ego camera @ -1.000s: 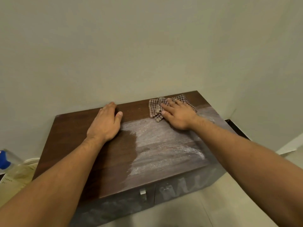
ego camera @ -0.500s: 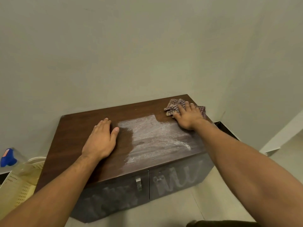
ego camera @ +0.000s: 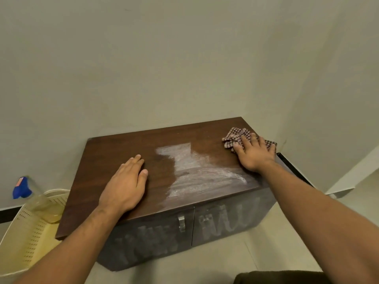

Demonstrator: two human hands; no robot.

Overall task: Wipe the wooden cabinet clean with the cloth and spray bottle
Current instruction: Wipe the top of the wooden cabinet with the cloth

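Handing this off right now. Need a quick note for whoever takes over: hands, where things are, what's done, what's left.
Left hand: flat, palm down on the cabinet top, holding nothing.
Right hand: fingers pressing the checked cloth onto the back right corner of the top.
Spray bottle: in the yellow basket beside the cabinet's left end, out of hand.
Done: the left part of the top and the back right area look dark and clean.
Left: white film on the middle and front right of the top, and white smears on both front doors.
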